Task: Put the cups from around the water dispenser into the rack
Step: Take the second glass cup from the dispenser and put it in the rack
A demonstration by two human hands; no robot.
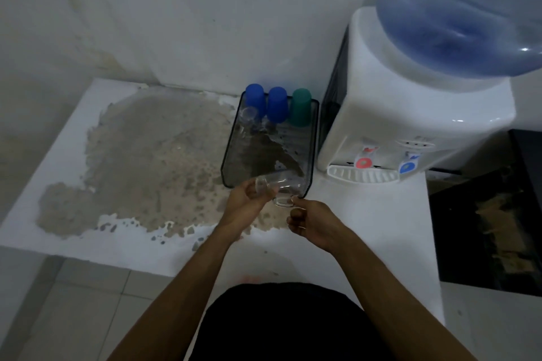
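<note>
A clear glass mug (278, 186) lies on its side in the air over the near end of the black mesh rack (234, 138). My left hand (245, 199) grips the mug's mouth end. My right hand (309, 224) pinches its handle from the right. Upside down at the rack's far end stand two blue plastic cups (277, 104), a green plastic cup (299, 107) and a clear glass (249, 114). The white water dispenser (390, 114) stands just right of the rack.
A blue water bottle (466, 12) sits on top of the dispenser. The white counter (366, 214) has a large worn, peeled patch (152, 161) left of the rack. A wall stands behind. A dark surface (487, 228) lies to the right.
</note>
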